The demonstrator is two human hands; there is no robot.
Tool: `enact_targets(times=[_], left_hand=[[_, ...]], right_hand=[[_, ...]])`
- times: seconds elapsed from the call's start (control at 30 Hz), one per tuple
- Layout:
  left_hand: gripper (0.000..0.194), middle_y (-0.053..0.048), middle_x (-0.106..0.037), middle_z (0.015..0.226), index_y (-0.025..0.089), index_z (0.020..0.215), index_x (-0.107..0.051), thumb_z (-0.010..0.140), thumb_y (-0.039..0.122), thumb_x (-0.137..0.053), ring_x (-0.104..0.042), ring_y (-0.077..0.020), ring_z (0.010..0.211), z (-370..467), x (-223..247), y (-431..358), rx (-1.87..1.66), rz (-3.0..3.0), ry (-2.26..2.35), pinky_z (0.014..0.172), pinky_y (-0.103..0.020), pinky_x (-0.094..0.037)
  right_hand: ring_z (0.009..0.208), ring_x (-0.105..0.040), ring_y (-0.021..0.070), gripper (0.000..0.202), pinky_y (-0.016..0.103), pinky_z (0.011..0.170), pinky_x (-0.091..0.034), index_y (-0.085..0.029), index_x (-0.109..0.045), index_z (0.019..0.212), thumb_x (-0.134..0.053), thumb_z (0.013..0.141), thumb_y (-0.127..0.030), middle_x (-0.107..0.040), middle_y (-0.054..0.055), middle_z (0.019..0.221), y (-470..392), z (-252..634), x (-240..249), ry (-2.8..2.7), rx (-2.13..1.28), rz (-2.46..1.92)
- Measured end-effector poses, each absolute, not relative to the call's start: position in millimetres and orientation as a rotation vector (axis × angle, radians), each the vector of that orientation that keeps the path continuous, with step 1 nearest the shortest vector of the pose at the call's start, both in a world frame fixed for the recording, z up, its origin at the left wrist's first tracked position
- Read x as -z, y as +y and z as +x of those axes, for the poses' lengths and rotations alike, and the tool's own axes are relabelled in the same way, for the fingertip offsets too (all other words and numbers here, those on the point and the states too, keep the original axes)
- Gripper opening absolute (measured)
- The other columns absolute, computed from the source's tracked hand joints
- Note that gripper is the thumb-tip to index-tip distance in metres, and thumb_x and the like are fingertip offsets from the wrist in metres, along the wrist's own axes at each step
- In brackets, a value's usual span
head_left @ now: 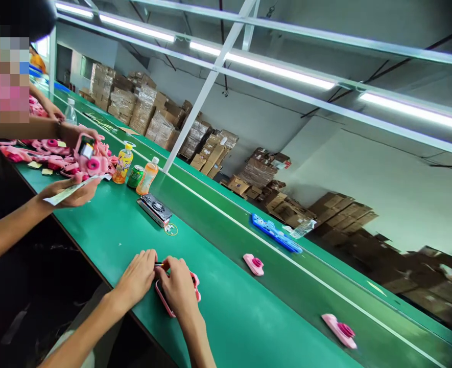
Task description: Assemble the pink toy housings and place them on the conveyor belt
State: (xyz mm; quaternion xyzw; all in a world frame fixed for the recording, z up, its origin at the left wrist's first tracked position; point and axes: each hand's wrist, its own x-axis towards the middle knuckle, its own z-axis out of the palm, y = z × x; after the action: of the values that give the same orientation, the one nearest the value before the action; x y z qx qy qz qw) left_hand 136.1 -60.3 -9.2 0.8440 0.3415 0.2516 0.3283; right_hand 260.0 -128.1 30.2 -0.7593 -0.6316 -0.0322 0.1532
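On the green table's near side lies a pink toy camera case [167, 303], partly hidden beneath my right hand [180, 287]. The fingers of that hand curl over the case and grip it. My left hand [139, 277] is closed beside the case's left end, its fingertips pressed together. A thin dark piece [159, 263] shows between the fingertips of both hands; its kind cannot be made out. Ahead of my hands lies a black wallet-like item [157, 208] with a round camera design on top.
To the left, a co-worker's hands [76, 191] hold a pink toy camera [91, 158] and a paper strip near a pink pile. Bottles [148, 176] and a green can [135, 177] stand nearby. Pink cameras [254, 264] lie on the belt, with a blue tray-like piece [275, 233] beyond.
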Motion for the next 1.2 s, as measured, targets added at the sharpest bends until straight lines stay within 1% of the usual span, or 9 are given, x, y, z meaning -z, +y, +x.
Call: enact_targets(times=[0.07,0.17,0.33,0.47,0.6,0.77,0.97,1.07,1.2], left_hand=[[0.031,-0.014,-0.068,0.114,0.015,0.116,-0.059,0.096,0.019,-0.036,-0.063,-0.0267,0.106,139.1,13.0,-62.5,-0.746,2.048,0.951,0.096,-0.041,-0.049],[0.046,-0.012,-0.074,0.111,0.015,0.116,-0.067,0.102,0.039,-0.030,-0.070,-0.0256,0.101,144.0,14.0,-65.3,-0.816,1.820,0.900,0.093,-0.038,-0.055],[0.060,-0.014,-0.068,0.135,0.010,0.131,-0.065,0.096,0.052,-0.040,-0.065,-0.0276,0.124,144.3,17.0,-62.9,-0.862,1.570,0.760,0.109,-0.039,-0.050],[0.066,-0.012,-0.069,0.133,0.012,0.134,-0.065,0.091,0.061,-0.054,-0.064,-0.0295,0.125,139.9,24.1,-60.8,-0.850,1.435,0.557,0.111,-0.043,-0.049],[0.063,-0.013,-0.071,0.130,0.013,0.130,-0.069,0.087,0.058,-0.065,-0.065,-0.0315,0.124,135.1,24.7,-63.6,-0.860,1.376,0.519,0.109,-0.044,-0.051],[0.049,-0.010,-0.074,0.126,0.017,0.126,-0.072,0.089,0.046,-0.058,-0.071,-0.0287,0.112,134.3,17.4,-70.9,-0.842,1.473,0.606,0.100,-0.039,-0.056],[0.055,-0.013,-0.074,0.123,0.015,0.113,-0.078,0.075,0.053,-0.066,-0.068,-0.0344,0.117,143.3,27.5,-64.4,-0.883,1.317,0.721,0.108,-0.047,-0.051],[0.067,-0.014,-0.073,0.126,0.014,0.118,-0.076,0.067,0.057,-0.076,-0.068,-0.0339,0.118,142.3,28.7,-57.3,-0.813,1.129,0.603,0.107,-0.045,-0.052],[0.082,-0.014,-0.076,0.116,0.013,0.132,-0.068,0.070,0.066,-0.076,-0.072,-0.0276,0.098,136.8,24.1,-54.8,-0.766,1.000,0.572,0.092,-0.039,-0.058]], right_hand=[[0.084,-0.064,0.0221,0.005,0.030,0.073,-0.046,-0.020,-0.066,0.088,-0.067,0.093,-0.021,-0.070,0.004,0.087,-133.2,263.6,-24.1,-1.731,0.168,-2.055],[0.085,-0.064,0.0201,0.004,0.031,0.078,-0.049,-0.021,-0.064,0.093,-0.063,0.096,-0.020,-0.069,0.003,0.090,-140.6,268.6,-15.5,-1.772,0.225,-1.798],[0.100,-0.066,0.0185,0.019,0.030,0.087,-0.052,-0.023,-0.066,0.114,-0.057,0.098,-0.020,-0.071,0.006,0.111,-143.6,271.4,-12.3,-1.828,-0.016,-1.566],[0.085,-0.066,0.0171,0.017,0.030,0.080,-0.053,-0.021,-0.069,0.101,-0.052,0.100,-0.023,-0.072,0.005,0.097,-137.4,267.8,-16.0,-1.686,-0.046,-1.627],[0.080,-0.065,0.0168,0.017,0.029,0.075,-0.051,-0.021,-0.068,0.090,-0.053,0.098,-0.020,-0.071,0.003,0.088,-132.0,263.8,-22.6,-1.635,-0.094,-1.687],[0.083,-0.062,0.0160,0.017,0.026,0.073,-0.048,-0.021,-0.061,0.085,-0.054,0.094,-0.009,-0.066,0.002,0.089,-131.0,267.2,-29.2,-1.798,-0.150,-1.769],[0.078,-0.057,0.0194,0.022,0.031,0.070,-0.047,-0.021,-0.053,0.087,-0.051,0.086,0.000,-0.062,0.003,0.088,-136.5,261.6,-12.1,-1.994,0.324,-1.814],[0.086,-0.060,0.0186,0.026,0.031,0.079,-0.052,-0.022,-0.051,0.094,-0.049,0.087,0.003,-0.065,0.003,0.096,-137.2,259.7,-12.0,-2.032,0.278,-1.701],[0.121,-0.058,0.0250,0.029,0.042,0.102,-0.051,-0.021,-0.054,0.108,-0.047,0.091,0.000,-0.067,0.010,0.124,-154.2,261.7,-18.3,-2.154,0.350,-1.514]])
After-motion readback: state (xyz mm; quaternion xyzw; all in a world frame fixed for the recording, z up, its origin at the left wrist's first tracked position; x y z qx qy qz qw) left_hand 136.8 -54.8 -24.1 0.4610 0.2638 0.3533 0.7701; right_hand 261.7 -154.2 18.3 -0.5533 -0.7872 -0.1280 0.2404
